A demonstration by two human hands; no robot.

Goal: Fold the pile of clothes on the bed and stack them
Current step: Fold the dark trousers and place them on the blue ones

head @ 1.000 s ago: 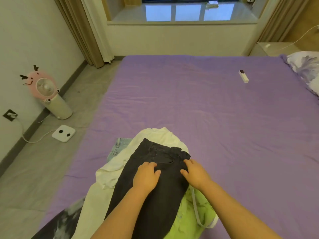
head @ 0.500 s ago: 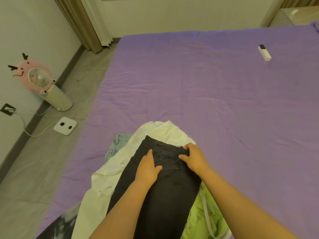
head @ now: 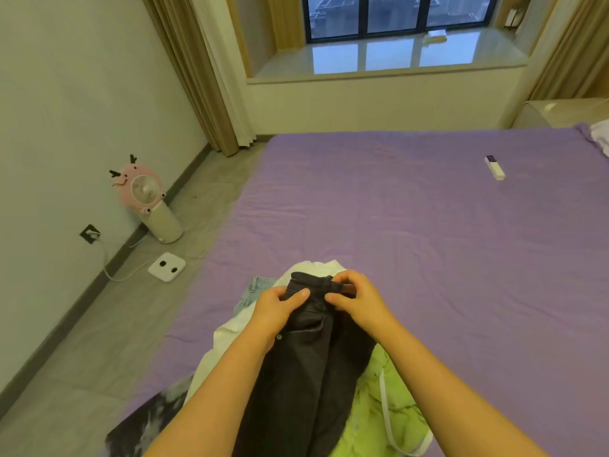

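A pile of clothes lies at the near left of the purple bed [head: 412,232]. On top are dark grey jeans [head: 306,374], lifted and bunched at the waistband. My left hand [head: 280,306] grips the waistband's left side. My right hand [head: 356,298] pinches its right side. Under the jeans lie a white garment [head: 227,338], a lime green garment [head: 375,410] with a white strap, light blue denim [head: 255,288] and a black-and-white patterned piece [head: 148,420].
A white remote [head: 494,167] lies far right on the bed, and a pillow [head: 601,135] shows at the right edge. On the floor to the left stand a pink fan [head: 145,199] and a white scale [head: 167,266]. Curtains and a window bench are beyond.
Both hands moved from lying flat on the jeans up to the waistband and closed on it, lifting and bunching it. The camera tilted up.
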